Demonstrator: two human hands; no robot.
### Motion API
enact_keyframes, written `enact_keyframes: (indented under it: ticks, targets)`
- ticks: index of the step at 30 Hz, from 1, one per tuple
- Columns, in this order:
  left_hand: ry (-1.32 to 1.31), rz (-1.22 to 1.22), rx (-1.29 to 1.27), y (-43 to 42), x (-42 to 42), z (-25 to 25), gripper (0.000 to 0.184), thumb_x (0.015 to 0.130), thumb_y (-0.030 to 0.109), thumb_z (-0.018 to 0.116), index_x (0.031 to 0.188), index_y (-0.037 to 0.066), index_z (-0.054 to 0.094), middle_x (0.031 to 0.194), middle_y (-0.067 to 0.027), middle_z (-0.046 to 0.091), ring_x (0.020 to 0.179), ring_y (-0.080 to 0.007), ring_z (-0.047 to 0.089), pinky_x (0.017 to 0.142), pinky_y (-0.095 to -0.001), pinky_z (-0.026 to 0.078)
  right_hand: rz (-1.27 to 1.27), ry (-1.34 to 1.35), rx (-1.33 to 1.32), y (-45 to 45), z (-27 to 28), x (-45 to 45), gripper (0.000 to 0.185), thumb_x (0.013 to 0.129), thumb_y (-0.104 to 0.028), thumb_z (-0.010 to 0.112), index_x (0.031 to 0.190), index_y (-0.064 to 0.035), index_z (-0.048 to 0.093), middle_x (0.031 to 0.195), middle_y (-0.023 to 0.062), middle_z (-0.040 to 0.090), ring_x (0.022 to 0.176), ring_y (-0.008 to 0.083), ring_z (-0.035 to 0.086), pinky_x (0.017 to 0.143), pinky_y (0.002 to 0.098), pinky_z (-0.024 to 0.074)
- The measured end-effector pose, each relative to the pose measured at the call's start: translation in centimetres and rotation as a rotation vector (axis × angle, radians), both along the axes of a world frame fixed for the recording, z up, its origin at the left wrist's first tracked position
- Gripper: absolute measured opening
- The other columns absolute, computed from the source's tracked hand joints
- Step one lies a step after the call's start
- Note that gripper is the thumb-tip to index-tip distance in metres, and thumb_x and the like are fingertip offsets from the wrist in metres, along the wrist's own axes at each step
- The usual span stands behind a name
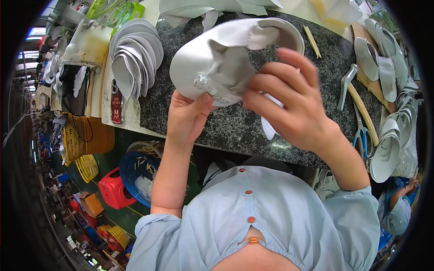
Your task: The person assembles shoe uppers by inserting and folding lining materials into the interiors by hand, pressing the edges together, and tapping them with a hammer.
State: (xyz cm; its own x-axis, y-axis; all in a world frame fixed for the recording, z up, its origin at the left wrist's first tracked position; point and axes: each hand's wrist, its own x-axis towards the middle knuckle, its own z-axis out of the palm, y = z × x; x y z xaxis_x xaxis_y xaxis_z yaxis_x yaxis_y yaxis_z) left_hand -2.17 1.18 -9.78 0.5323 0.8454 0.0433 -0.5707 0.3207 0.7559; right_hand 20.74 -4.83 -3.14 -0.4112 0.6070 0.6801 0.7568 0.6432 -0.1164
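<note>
A white shoe upper (192,56) with sparkling stones on its near side is held up over the dark speckled work surface (217,131). Its grey lining (233,65) shows in the opening. My left hand (187,115) pinches the near edge beside the stones, thumb on top. Curled fingers of my right hand (289,99) close on the lining and edge at the right of the stones; the fingertips are partly hidden and slightly blurred. Below that hand a narrow white piece (268,128) pokes out; I cannot tell whether it is attached.
Stacked grey-white shoe parts (135,54) lie at left, near a red tag (116,106). At right are a metal tool (346,86), a curved tan stick (364,113), scissors (360,135) and more shoe pieces (386,147). A blue basket (129,174) and red stool (110,189) stand below.
</note>
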Motion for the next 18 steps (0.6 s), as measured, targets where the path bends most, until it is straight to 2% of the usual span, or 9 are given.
enact_keyframes:
  ticks: [2,4,6,7,9,11,15,17,18]
  targets:
    - [-0.074,-0.017,-0.061,-0.5,0.0,0.4,0.049,0.086,0.001,0.069,0.132,0.000,0.053,0.132,-0.0148,0.059,0.120,-0.0295,0.059,0.101,-0.0486,0.048,0.062,0.158,0.174,-1.2,1.0,1.6,0.018,0.079,-0.020,0.074,0.091,-0.0073,0.067,0.099,0.0050,0.063,0.095,0.0231,0.061,0.105,0.0466,0.0402]
    - [-0.175,-0.002,-0.174,-1.1,0.2,1.2,0.037,0.087,-0.006,0.066,0.122,0.001,0.061,0.117,-0.0157,0.067,0.107,-0.0278,0.066,0.091,-0.0456,0.055,-0.162,0.536,0.127,-1.4,0.0,3.6,0.013,0.095,-0.019,0.065,0.092,-0.0058,0.066,0.088,0.0031,0.062,0.080,0.0180,0.060,0.084,0.0393,0.0506]
    - [-0.194,-0.096,-0.161,-1.0,-0.5,0.2,0.037,0.087,-0.007,0.065,0.122,0.000,0.060,0.117,-0.0162,0.066,0.107,-0.0277,0.066,0.091,-0.0454,0.055,-0.263,0.903,-0.370,-0.6,-1.6,4.0,0.017,0.100,-0.013,0.054,0.099,0.0001,0.066,0.087,0.0037,0.063,0.078,0.0098,0.058,0.073,0.0269,0.0486]
    - [-0.209,-0.195,-0.141,-1.0,-0.3,0.3,0.037,0.087,-0.007,0.065,0.122,0.000,0.059,0.118,-0.0168,0.066,0.107,-0.0277,0.066,0.090,-0.0451,0.056,-0.039,1.060,-0.798,-0.3,-2.5,5.0,0.021,0.101,-0.015,0.053,0.103,0.0009,0.067,0.090,0.0047,0.065,0.082,0.0114,0.061,0.076,0.0277,0.0508]
    - [-0.192,-0.138,-0.160,-1.7,0.9,0.8,0.037,0.087,-0.007,0.065,0.122,-0.001,0.059,0.118,-0.0173,0.065,0.107,-0.0282,0.066,0.087,-0.0448,0.057,0.196,1.320,-1.199,-0.5,-3.2,4.0,0.024,0.094,-0.019,0.064,0.105,0.0021,0.068,0.101,0.0092,0.070,0.090,0.0161,0.067,0.082,0.0307,0.0549]
    - [-0.173,-0.150,-0.218,-1.9,1.6,1.0,0.037,0.087,-0.007,0.064,0.123,0.000,0.058,0.117,-0.0173,0.066,0.106,-0.0280,0.066,0.086,-0.0448,0.057,0.673,1.438,-1.265,-0.3,-4.4,3.9,0.028,0.092,-0.022,0.068,0.104,0.0032,0.068,0.100,0.0105,0.070,0.089,0.0166,0.068,0.082,0.0326,0.0554]
    - [-0.126,-0.148,-0.231,-2.2,1.8,1.6,0.037,0.089,-0.004,0.065,0.124,0.000,0.056,0.117,-0.0164,0.066,0.107,-0.0253,0.066,0.089,-0.0419,0.057,0.697,1.379,-1.333,0.2,-4.5,4.5,0.032,0.091,-0.026,0.071,0.106,0.0027,0.068,0.100,0.0114,0.071,0.085,0.0152,0.069,0.077,0.0305,0.0570]
    - [-0.100,-0.164,-0.209,-1.9,1.5,1.3,0.037,0.089,-0.003,0.065,0.124,0.000,0.056,0.116,-0.0158,0.067,0.106,-0.0241,0.066,0.089,-0.0403,0.056,0.499,1.277,-1.378,0.4,-3.6,4.4,0.036,0.092,-0.029,0.070,0.107,0.0038,0.067,0.097,0.0116,0.072,0.078,0.0138,0.070,0.068,0.0264,0.0572]
    - [-0.075,-0.179,-0.189,-1.9,1.4,1.2,0.037,0.089,-0.002,0.066,0.124,-0.001,0.057,0.115,-0.0152,0.067,0.106,-0.0230,0.066,0.089,-0.0386,0.056,0.537,1.326,-1.322,0.4,-3.1,3.8,0.033,0.089,-0.022,0.073,0.110,0.0031,0.067,0.096,0.0123,0.072,0.073,0.0129,0.070,0.062,0.0245,0.0567]
